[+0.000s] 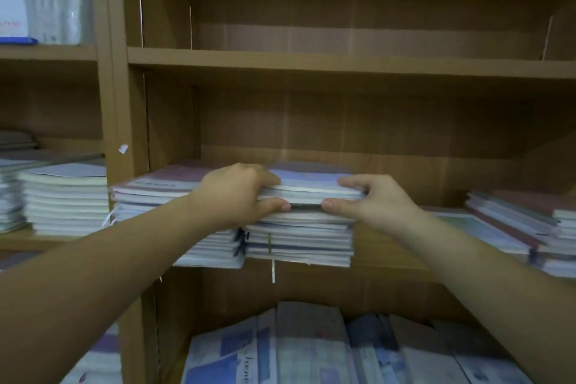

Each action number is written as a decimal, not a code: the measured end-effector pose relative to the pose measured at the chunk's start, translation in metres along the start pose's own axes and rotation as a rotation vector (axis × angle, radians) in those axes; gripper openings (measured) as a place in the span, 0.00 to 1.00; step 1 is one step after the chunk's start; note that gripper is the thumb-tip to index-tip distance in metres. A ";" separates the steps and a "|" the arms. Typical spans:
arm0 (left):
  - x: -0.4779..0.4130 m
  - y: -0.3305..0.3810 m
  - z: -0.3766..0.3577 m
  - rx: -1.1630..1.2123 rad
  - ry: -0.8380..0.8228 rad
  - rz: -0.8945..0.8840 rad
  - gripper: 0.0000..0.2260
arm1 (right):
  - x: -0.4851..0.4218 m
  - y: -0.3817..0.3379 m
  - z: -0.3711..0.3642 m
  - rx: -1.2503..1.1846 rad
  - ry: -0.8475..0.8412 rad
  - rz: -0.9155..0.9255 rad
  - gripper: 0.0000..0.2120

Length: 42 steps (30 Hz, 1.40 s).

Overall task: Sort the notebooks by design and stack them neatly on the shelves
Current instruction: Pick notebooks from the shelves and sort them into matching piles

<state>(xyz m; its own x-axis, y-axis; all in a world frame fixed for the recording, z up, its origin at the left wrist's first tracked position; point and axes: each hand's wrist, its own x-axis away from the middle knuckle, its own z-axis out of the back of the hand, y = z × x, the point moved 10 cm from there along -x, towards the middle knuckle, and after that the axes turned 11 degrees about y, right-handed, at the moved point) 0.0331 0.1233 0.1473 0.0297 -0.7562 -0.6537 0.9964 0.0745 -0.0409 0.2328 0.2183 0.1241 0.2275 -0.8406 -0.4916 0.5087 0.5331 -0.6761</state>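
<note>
Gripping notebook bundle (311, 188) at both ends, left hand (233, 193) and right hand (377, 199) curled round it, thumbs beneath, fingers on top. Holding it atop middle stack (299, 240) on shelf (374, 252), beside pink-covered stack (162, 184).

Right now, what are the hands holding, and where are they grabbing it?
A thin bundle of notebooks atop the middle stack: the left hand grips its left end, the right hand its right end.

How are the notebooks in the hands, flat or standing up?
Flat: the notebooks lie cover-up atop the stack, with the left hand and right hand gripping their sides.
</note>
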 end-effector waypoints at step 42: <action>0.291 -0.029 -0.359 -0.036 -0.437 0.227 0.20 | 0.164 0.244 -0.267 0.253 -0.350 0.124 0.23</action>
<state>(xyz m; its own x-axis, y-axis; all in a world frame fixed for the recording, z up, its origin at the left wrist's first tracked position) -0.0160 0.1344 -0.3126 0.2837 -0.9196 -0.2716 0.9578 0.2852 0.0349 0.1719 0.2364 -0.2679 0.5442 -0.7772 -0.3160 0.6370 0.6278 -0.4473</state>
